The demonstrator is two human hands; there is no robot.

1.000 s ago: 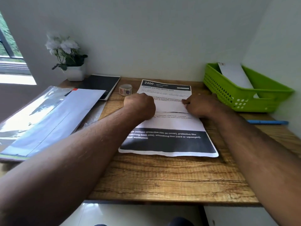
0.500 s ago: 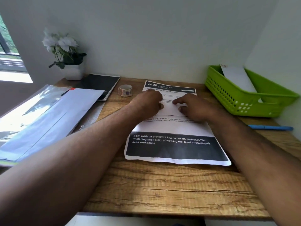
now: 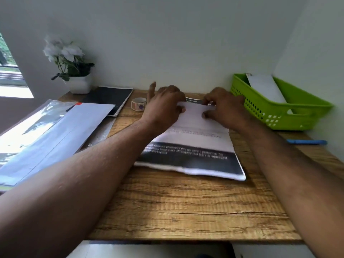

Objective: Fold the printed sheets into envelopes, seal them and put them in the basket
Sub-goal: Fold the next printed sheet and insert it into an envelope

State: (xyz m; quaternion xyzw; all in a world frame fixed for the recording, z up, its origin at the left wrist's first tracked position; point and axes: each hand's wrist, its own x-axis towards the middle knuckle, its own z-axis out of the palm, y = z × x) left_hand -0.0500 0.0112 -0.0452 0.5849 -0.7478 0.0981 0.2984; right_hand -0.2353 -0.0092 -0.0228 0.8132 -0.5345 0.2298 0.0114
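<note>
A printed sheet (image 3: 193, 144) with a black band near its front edge lies on the wooden desk (image 3: 186, 207). Its far part is raised and turned white side up between my hands. My left hand (image 3: 163, 107) pinches that raised edge from the left, one finger sticking up. From the right, my right hand (image 3: 223, 108) pinches the same edge with curled fingers and thumb. A green basket (image 3: 301, 116) at the back right holds a white envelope (image 3: 266, 88). A small tape roll (image 3: 138, 104) stands just left of my left hand.
A plastic sleeve of white sheets (image 3: 48, 131) covers the desk's left side, partly over a black notebook (image 3: 109, 95). A white flower pot (image 3: 79, 84) stands in the back left corner. A blue pen (image 3: 306, 142) lies at the right, in front of the basket. Walls close in behind and on the right.
Both hands have moved from the middle of the sheet to its far end. The far edge now stands lifted between them, hiding most of the header.
</note>
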